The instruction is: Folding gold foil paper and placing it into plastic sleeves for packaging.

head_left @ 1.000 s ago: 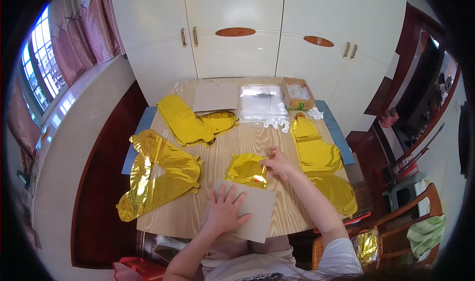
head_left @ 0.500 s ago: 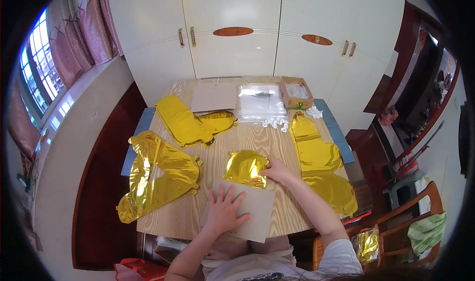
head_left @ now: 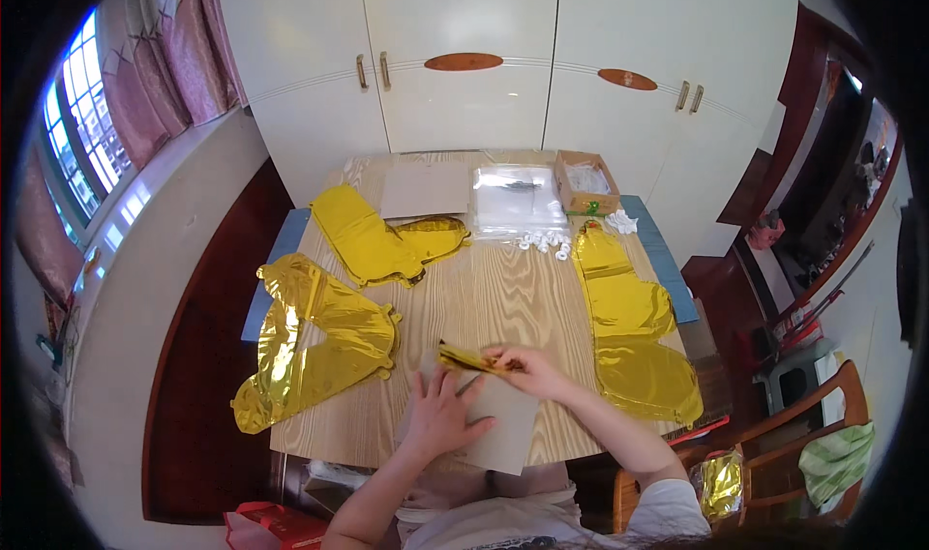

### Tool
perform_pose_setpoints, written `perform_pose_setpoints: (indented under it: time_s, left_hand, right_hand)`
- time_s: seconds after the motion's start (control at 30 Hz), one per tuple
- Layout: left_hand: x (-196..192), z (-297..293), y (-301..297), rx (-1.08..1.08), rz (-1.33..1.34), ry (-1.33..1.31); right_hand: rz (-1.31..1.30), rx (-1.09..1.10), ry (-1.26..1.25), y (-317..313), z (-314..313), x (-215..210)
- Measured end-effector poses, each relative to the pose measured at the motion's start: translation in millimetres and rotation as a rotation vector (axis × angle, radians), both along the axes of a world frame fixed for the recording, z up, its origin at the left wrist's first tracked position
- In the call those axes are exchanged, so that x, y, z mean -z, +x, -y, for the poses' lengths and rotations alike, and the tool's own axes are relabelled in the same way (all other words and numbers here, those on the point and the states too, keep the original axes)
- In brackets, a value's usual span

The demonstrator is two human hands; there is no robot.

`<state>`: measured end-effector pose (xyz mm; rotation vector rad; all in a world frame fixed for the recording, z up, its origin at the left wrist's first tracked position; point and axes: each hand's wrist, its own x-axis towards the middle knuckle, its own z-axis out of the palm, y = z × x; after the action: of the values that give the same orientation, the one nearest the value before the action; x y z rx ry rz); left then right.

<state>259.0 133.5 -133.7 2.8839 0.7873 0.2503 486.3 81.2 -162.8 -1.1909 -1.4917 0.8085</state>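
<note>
A grey cardboard sheet (head_left: 501, 432) lies at the near edge of the wooden table. My left hand (head_left: 440, 418) rests flat on it with fingers spread. Just beyond those fingers, a gold foil balloon (head_left: 464, 358) is bent up over the sheet's far edge, showing as a narrow strip. My right hand (head_left: 527, 370) grips the strip's right end, fingers closed round it. How much foil lies under the cardboard is hidden.
Flat gold foil balloons lie at left (head_left: 324, 342), far left (head_left: 353, 236) and right (head_left: 634, 327). Toward the back are another cardboard sheet (head_left: 424, 190), clear plastic bags (head_left: 516, 197), small white rings (head_left: 544, 244) and an open box (head_left: 590, 200). A wooden chair (head_left: 774, 453) stands at right.
The foil that lay flat beyond the cardboard is now lifted and folded toward me. My right hand has moved nearer with it; my left hand stays on the sheet.
</note>
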Motion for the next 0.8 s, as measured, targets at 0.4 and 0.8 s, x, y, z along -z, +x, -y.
perform_pose_setpoints:
  time_s: [0.4, 0.8]
  left_hand:
    - [16, -4, -3, 0.024, 0.101, 0.004]
    - [39, -37, -26, -0.355, 0.786, -0.746]
  right_hand:
    - [0.545, -0.024, 0.079, -20, 22, 6]
    - [0.817, -0.032, 0.209, -27, 25, -7]
